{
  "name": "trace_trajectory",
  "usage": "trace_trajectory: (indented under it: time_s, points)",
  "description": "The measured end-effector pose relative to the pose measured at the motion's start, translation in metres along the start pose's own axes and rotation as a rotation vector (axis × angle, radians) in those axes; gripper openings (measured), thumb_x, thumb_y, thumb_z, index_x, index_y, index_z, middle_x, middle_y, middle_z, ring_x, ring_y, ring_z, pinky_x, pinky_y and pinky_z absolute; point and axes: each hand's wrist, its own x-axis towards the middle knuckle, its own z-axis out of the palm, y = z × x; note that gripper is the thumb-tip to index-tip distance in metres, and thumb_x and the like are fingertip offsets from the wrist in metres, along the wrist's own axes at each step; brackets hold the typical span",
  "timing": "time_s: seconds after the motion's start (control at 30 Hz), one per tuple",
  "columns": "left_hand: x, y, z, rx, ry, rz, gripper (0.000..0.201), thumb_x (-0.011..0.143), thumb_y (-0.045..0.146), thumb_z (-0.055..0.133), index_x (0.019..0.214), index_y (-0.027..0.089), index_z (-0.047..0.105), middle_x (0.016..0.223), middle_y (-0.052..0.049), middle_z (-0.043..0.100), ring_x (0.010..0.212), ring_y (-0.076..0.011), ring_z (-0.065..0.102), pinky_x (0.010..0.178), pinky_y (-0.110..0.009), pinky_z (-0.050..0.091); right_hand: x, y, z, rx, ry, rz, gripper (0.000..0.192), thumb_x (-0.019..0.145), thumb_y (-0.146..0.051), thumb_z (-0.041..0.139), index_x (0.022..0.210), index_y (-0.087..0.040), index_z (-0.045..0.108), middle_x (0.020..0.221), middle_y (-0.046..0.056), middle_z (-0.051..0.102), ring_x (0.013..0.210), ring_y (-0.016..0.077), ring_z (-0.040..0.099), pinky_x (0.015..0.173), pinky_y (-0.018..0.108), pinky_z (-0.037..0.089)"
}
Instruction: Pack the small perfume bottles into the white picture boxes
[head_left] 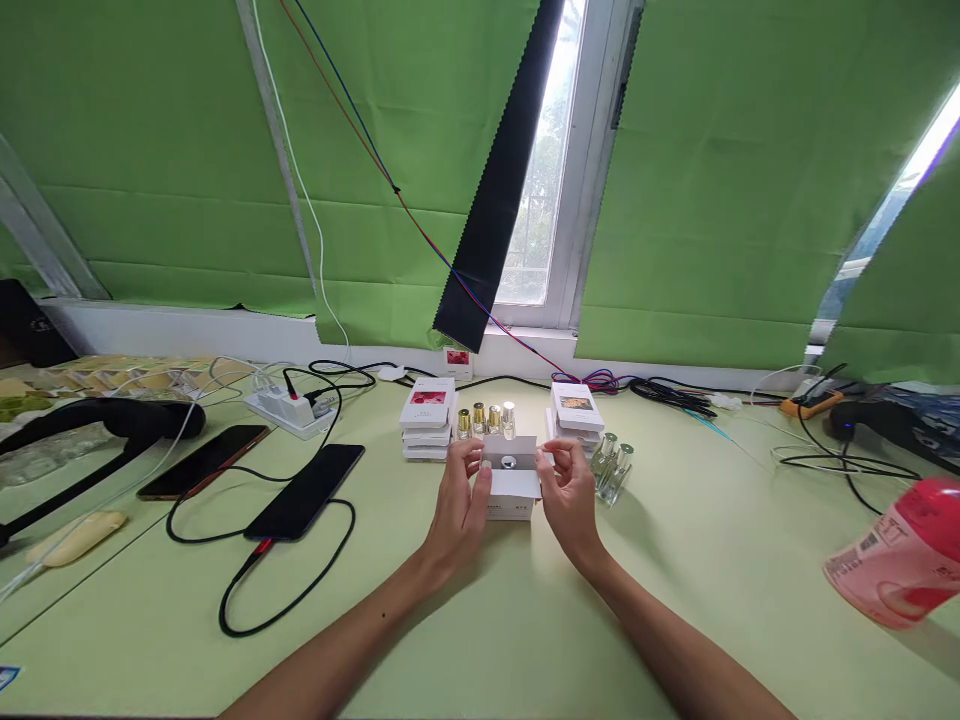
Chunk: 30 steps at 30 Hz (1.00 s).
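With the open white box (pixel 511 509) as the centre of the dial and the window (pixel 536 200) at twelve, the box stands on the table (pixel 675 580) between both hands. The left hand (pixel 457 503), at nine o'clock, is loosely curled, its thumb and fingers a little apart around the box's left edge. The right hand (pixel 568 500), at three, has thumb and forefinger nearly closed on the right-hand flap. Something round and shiny shows in the opening. Small bottles (pixel 479 420) stand at eleven to twelve, the left box stack (pixel 429 412) at ten, the right box stack (pixel 576 408) at one, more bottles (pixel 622 475) at two to three. A phone (pixel 306 490) lies at nine, beyond the left hand.
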Motion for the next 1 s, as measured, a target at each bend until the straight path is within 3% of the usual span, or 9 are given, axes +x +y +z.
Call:
trace_trajectory:
  time_s: [0.27,0.43,0.67,1.0]
  points:
    - [0.0000,-0.0018,-0.0023,0.052,-0.016,0.057,0.029,0.106,0.043,0.033,0.124,0.027,0.048,0.123,-0.009,0.057,0.113,-0.0245,0.057,0.097,-0.042,0.050,0.0012,-0.0023,-0.0034,-0.081,0.113,-0.039,0.023,0.095,-0.045,0.054,0.090,-0.024,0.058,0.098,0.010,0.070,0.084,0.0245,0.066,0.059,0.033,0.053]
    - [0.0004,-0.0011,-0.0032,0.088,-0.031,0.072,0.028,0.106,0.042,0.032,0.122,0.026,0.050,0.122,-0.010,0.057,0.116,-0.0257,0.056,0.101,-0.044,0.048,0.0021,-0.0032,-0.0048,-0.065,0.166,-0.064,0.023,0.095,-0.045,0.055,0.087,-0.023,0.060,0.090,0.008,0.066,0.083,0.0250,0.065,0.064,0.035,0.052]
    - [0.0013,-0.0001,-0.0036,0.119,-0.064,0.087,0.028,0.107,0.040,0.031,0.118,0.027,0.054,0.127,-0.009,0.052,0.125,-0.0262,0.052,0.108,-0.046,0.044,0.0006,-0.0029,-0.0030,-0.023,0.148,-0.134,0.021,0.095,-0.043,0.056,0.087,-0.023,0.059,0.085,0.003,0.064,0.066,0.0166,0.057,0.061,0.032,0.052]
    - [0.0000,0.0010,-0.0037,0.095,-0.070,0.075,0.027,0.106,0.039,0.034,0.122,0.026,0.051,0.128,-0.010,0.051,0.127,-0.0255,0.050,0.108,-0.045,0.045,-0.0020,-0.0068,-0.0030,-0.024,0.129,-0.209,0.017,0.095,-0.037,0.058,0.095,-0.022,0.065,0.094,0.005,0.071,0.081,0.0196,0.066,0.072,0.035,0.053]
